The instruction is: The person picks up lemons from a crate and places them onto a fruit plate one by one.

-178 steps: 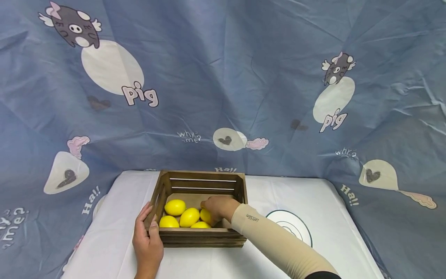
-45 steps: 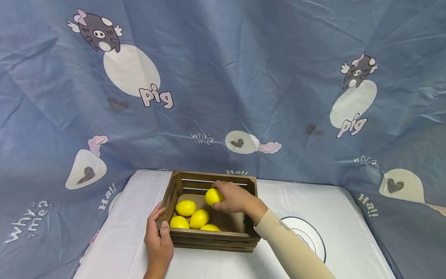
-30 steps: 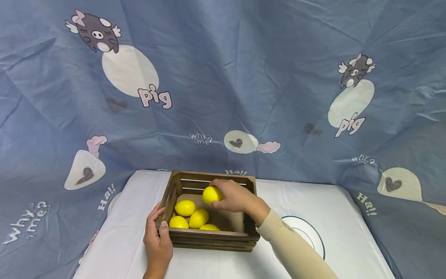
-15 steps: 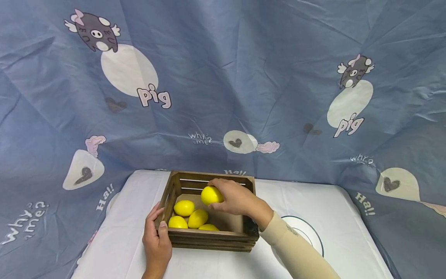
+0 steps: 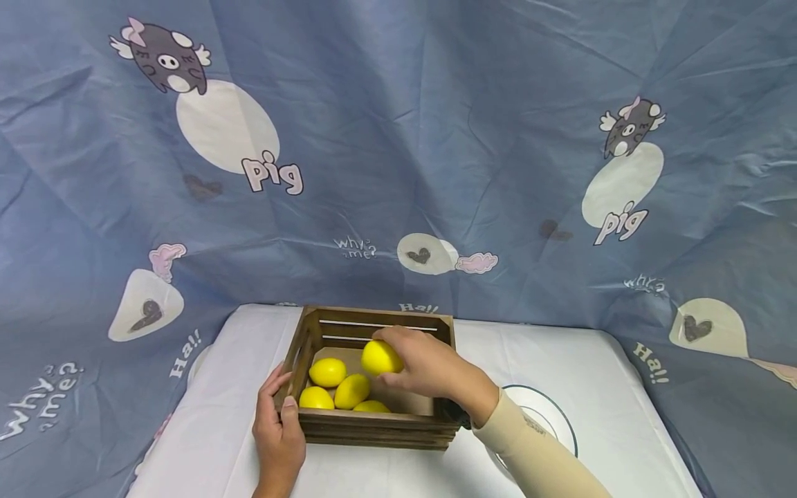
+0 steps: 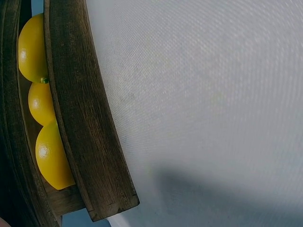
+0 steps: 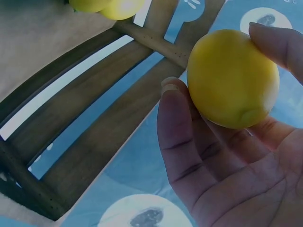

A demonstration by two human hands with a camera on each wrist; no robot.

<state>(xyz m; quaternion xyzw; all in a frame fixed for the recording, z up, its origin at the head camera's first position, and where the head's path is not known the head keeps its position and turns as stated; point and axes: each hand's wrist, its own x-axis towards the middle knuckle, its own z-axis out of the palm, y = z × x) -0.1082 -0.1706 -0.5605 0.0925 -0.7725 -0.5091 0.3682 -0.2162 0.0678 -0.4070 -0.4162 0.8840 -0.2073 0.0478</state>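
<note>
A brown slatted wooden crate (image 5: 373, 432) stands on the white-covered table. Several yellow lemons lie in its left part, among them one lemon (image 5: 327, 373) near the left wall and another lemon (image 5: 352, 391) beside it. My left hand (image 5: 278, 436) holds the crate's front left corner, thumb at the front edge and fingers along the left side. Over the crate, my right hand (image 5: 429, 361) grips a single lemon (image 5: 381, 357) between thumb and fingers. In the right wrist view the held lemon (image 7: 232, 78) shows its rounded end, raised off the crate floor.
A white plate (image 5: 551, 408) with dark rings lies right of the crate, partly under my right forearm. Behind the table hangs a blue pig-print cloth (image 5: 349, 173). The white tablecloth (image 5: 473, 449) spreads around the crate.
My right hand has gripped a lemon near the crate's front and lifted it. Over the last half second, hand and lemon have come slightly nearer me. The left hand keeps its hold on the corner.
</note>
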